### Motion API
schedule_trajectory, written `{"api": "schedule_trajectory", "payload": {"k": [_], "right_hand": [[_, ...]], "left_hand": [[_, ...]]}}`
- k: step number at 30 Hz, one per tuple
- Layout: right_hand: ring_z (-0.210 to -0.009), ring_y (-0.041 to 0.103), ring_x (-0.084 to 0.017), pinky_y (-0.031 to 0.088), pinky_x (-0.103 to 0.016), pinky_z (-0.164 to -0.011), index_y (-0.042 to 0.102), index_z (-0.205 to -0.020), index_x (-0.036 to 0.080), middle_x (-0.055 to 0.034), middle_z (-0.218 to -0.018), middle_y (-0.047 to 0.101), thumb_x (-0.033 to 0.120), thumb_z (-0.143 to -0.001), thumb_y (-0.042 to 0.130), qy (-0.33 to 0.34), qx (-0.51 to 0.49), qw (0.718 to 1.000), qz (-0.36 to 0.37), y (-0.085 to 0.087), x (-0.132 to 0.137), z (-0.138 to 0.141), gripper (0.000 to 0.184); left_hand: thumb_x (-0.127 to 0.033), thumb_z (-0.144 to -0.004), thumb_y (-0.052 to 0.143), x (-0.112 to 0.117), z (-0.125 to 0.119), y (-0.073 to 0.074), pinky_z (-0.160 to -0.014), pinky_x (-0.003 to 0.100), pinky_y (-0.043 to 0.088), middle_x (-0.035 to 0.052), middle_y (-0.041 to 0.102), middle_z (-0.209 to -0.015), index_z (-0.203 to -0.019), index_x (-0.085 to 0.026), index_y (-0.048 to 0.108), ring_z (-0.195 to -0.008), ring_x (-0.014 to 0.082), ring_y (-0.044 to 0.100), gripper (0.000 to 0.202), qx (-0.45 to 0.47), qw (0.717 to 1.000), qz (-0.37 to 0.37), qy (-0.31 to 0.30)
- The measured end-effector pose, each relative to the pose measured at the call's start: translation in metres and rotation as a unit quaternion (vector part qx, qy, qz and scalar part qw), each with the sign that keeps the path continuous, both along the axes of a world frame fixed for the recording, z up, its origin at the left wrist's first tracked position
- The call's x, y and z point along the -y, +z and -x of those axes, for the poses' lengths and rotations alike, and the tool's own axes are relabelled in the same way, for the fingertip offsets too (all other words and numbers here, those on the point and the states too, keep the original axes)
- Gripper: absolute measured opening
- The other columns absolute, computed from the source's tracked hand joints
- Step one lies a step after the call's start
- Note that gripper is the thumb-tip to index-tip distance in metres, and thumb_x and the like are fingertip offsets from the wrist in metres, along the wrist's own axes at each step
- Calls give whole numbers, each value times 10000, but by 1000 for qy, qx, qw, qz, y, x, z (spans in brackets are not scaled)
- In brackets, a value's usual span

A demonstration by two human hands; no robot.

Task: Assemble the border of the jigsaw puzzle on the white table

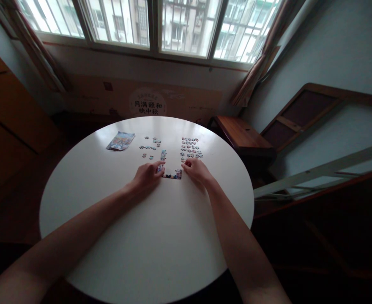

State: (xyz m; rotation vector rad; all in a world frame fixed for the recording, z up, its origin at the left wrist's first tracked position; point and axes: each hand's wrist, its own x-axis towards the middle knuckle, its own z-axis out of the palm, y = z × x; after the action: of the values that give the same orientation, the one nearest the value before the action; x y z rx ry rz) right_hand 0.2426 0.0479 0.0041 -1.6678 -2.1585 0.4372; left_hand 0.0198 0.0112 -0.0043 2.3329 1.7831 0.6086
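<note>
A partly joined jigsaw puzzle [171,176] lies on the white table, forming a U-shaped border with a left side, a bottom strip and a short right corner. My left hand [148,172] rests over its left side, thumb and forefinger apart and touching the joined pieces. At the right corner, my right hand [195,167] is closed in a pinch; a small puzzle piece seems to be at its fingertips, mostly hidden. Beyond that hand, loose puzzle pieces [190,147] lie in rows. More scattered pieces [148,147] lie beyond my left hand.
A picture sheet or packet [120,141] lies toward the table's far left. The round white table [148,245] has a wooden stool or bench [241,131] behind its right edge. A wooden-framed panel [295,114] leans by the right wall, and barred windows [186,29] are ahead.
</note>
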Motion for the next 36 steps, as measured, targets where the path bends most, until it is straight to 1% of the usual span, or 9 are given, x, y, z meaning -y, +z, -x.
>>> {"api": "schedule_trajectory", "payload": {"k": [4, 7, 9, 20, 31, 36], "right_hand": [[-670, 590, -147, 365, -239, -602, 690, -763, 178, -61, -782, 708, 350, -861, 576, 1, 3, 1000, 1, 0, -1, 1, 229], [-674, 592, -149, 369, -238, -605, 697, -772, 179, -61, -780, 709, 346, -865, 573, 1, 5, 1000, -1, 1, 0, 1, 228], [-680, 596, -151, 375, -238, -611, 700, -778, 181, -60, -788, 711, 342, -865, 577, -2, 7, 1000, -1, 1, 0, 1, 220], [-690, 593, -160, 358, -245, -597, 689, -776, 187, -62, -805, 711, 350, -864, 575, -5, 10, 1000, 2, 2, 1, 1, 218], [-709, 596, -165, 370, -253, -625, 689, -781, 190, -63, -816, 709, 345, -867, 567, -7, 5, 1000, 7, 5, 4, 2, 215], [-703, 599, -154, 377, -242, -627, 693, -798, 182, -60, -821, 710, 342, -875, 558, -9, 15, 1000, 14, 7, 5, 3, 223]], "left_hand": [[-401, -901, 475, 2, -2, -1, -676, 288, 462, 73, 735, -828, -1181, -236, 676, -750, 222, 677, 382, -38, 999, -4, -7], [-396, -904, 472, 3, -2, 0, -702, 288, 471, 78, 746, -915, -1142, -254, 692, -801, 224, 689, 354, -47, 999, -3, -13], [-389, -904, 472, 3, -2, 0, -706, 287, 472, 76, 747, -934, -1150, -258, 686, -810, 224, 692, 352, -50, 999, -1, -14], [-392, -910, 464, 1, 0, -5, -686, 291, 470, 77, 748, -936, -1154, -258, 680, -809, 234, 696, 353, -56, 998, -15, -25], [-395, -904, 465, 2, 0, -3, -677, 286, 459, 76, 748, -905, -1161, -258, 679, -806, 235, 694, 361, -64, 998, -5, -18], [-403, -906, 461, 2, 0, -2, -702, 285, 466, 71, 747, -911, -1161, -261, 676, -813, 229, 691, 363, -61, 998, 2, -19]]}}
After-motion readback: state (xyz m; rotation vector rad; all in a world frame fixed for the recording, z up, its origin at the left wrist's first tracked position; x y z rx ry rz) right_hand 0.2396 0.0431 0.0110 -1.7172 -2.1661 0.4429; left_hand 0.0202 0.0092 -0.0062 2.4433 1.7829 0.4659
